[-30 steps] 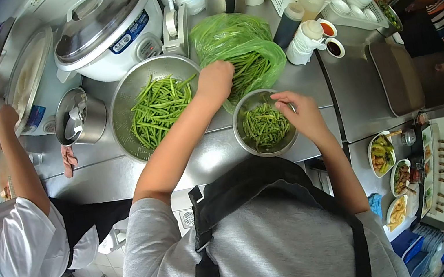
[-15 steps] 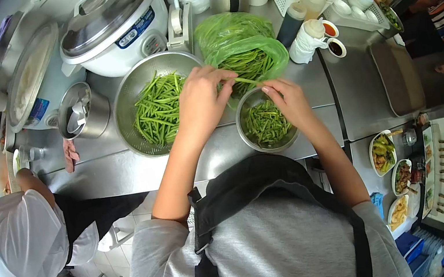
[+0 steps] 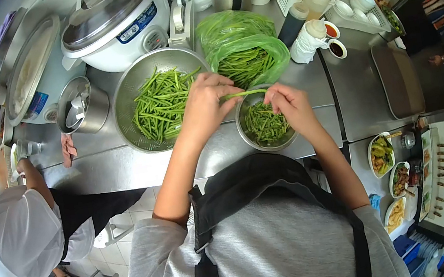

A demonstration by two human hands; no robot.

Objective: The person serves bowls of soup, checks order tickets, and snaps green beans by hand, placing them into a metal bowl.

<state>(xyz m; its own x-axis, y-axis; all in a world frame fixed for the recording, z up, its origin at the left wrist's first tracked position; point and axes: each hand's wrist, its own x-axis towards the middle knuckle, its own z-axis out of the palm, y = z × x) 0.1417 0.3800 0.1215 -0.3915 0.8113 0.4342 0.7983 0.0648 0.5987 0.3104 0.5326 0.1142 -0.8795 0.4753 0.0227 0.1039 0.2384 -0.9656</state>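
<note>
A green bean (image 3: pixel 247 93) is stretched level between my two hands, above the far rim of a small metal bowl (image 3: pixel 242 135). My left hand (image 3: pixel 205 103) pinches its left end, and my right hand (image 3: pixel 288 105) pinches the right end. Short bean pieces (image 3: pixel 265 122) lie in the small bowl. Left of my left hand, a large perforated metal colander (image 3: pixel 124 96) holds many long green beans (image 3: pixel 161 107). Just beyond my hands lies an open green plastic bag (image 3: pixel 236 27) with more whole beans (image 3: pixel 248 66) showing in its mouth.
Behind the colander stands a large rice cooker (image 3: pixel 114 21), with a metal pot (image 3: pixel 85 111) of utensils to its left. Sauce bottles (image 3: pixel 307 36) and small sauce cups (image 3: pixel 337 49) stand right of the bag. A co-worker in white (image 3: pixel 21 236) is at the left; filled dishes (image 3: pixel 382 155) are at the right.
The bean between my hands has gone from slanting to nearly level. My right hand's fingers have curled in more. At the left, the co-worker's lower arm has shifted.
</note>
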